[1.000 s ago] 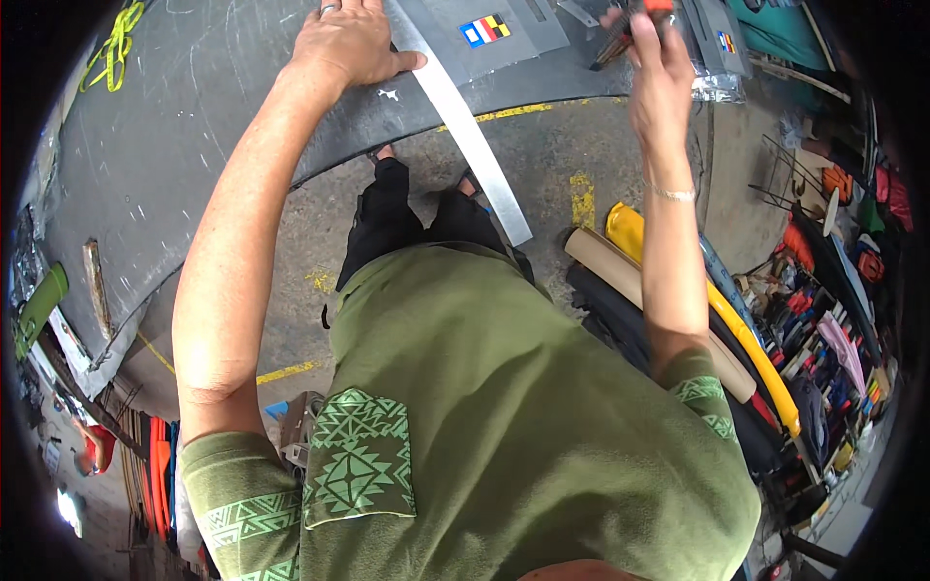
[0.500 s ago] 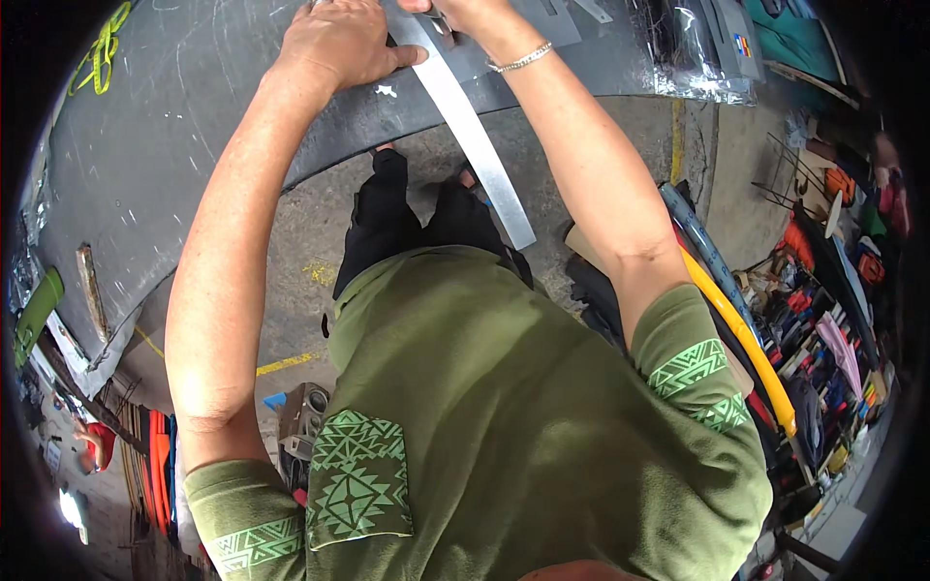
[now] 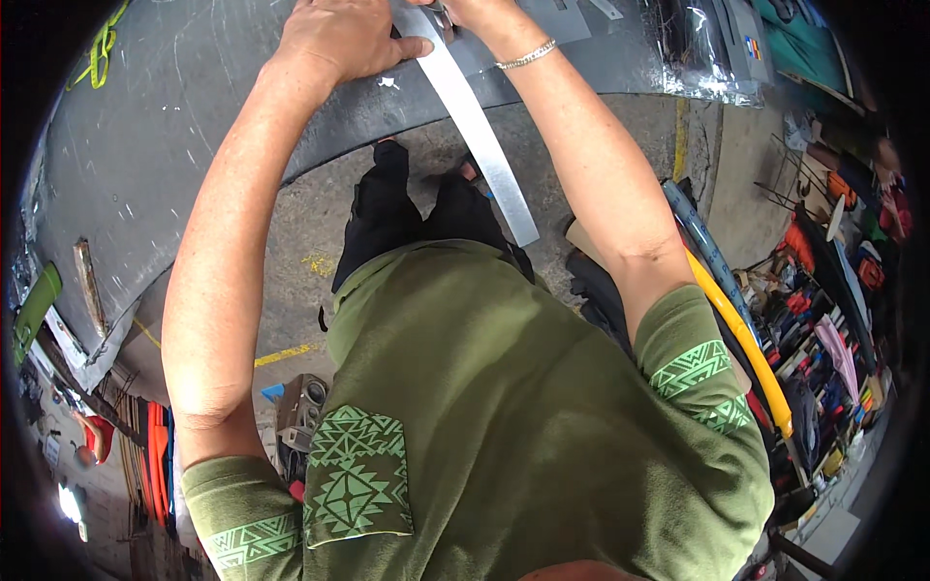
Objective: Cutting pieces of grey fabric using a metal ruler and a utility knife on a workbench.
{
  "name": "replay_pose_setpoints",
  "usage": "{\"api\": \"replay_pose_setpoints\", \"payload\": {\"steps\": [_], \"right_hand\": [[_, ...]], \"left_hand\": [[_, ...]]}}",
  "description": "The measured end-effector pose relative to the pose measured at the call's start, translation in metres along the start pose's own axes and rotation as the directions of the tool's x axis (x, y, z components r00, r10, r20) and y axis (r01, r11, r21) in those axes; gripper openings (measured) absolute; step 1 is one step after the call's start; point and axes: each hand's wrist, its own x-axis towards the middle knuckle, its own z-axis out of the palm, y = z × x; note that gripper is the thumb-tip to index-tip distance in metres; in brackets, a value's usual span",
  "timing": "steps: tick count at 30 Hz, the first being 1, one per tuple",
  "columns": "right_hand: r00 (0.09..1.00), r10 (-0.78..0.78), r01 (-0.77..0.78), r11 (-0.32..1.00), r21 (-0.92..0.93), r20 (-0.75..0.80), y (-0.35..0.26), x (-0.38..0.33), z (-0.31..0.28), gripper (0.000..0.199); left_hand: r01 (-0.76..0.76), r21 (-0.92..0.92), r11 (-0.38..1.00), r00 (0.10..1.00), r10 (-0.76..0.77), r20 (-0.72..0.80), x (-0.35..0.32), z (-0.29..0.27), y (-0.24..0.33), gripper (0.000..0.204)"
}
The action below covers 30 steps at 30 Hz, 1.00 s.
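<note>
Metal strip [image 3: 480, 136] lies on the grey sheet [image 3: 174, 145], long axis running from your hands back toward your body, overhanging the edge. Left hand [image 3: 344, 39] presses flat beside it; right hand [image 3: 480, 12] at its far end, grip unclear.

The person is wearing an olive-green short-sleeved shirt [image 3: 542, 426] with a collar; a chest pocket [image 3: 354, 479] on its left side is carrying a light-green geometric pattern of diamonds and zigzags; matching light-green zigzag bands are running around both sleeve hems [image 3: 702, 382]; both forearms are showing bare below the sleeves; a thin silver chain bracelet [image 3: 528, 56] is sitting on the right wrist; dark trousers [image 3: 417, 218] are showing below the shirt's edge; the footwear is too small to make out clearly.
</note>
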Motion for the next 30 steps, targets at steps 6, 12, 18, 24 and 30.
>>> {"api": "replay_pose_setpoints", "payload": {"steps": [6,12,18,24,30], "right_hand": [[0.999,-0.026,0.026,1.0,0.011,0.048,0.001,-0.001,-0.002,0.062],[0.998,-0.04,0.039,0.999,0.005,0.05,0.002,0.0,0.0,0.062],[0.991,-0.116,0.118,0.993,-0.011,0.067,0.004,-0.006,-0.003,0.062],[0.992,-0.104,0.102,0.994,0.027,0.069,0.006,-0.003,-0.003,0.061],[0.997,-0.071,0.072,0.997,-0.041,0.009,-0.003,-0.013,0.005,0.057]], "left_hand": [[0.043,0.038,0.998,0.995,-0.046,0.09,0.0,-0.002,0.001,0.111],[0.045,0.041,0.998,0.993,-0.049,0.104,0.002,0.007,-0.004,0.11],[0.051,0.02,0.999,0.992,-0.053,0.117,-0.002,-0.013,0.007,0.11],[0.066,0.038,0.997,0.989,-0.07,0.127,0.0,-0.011,0.005,0.11],[0.062,0.014,0.998,0.99,-0.064,0.125,-0.002,-0.015,0.007,0.11]]}}
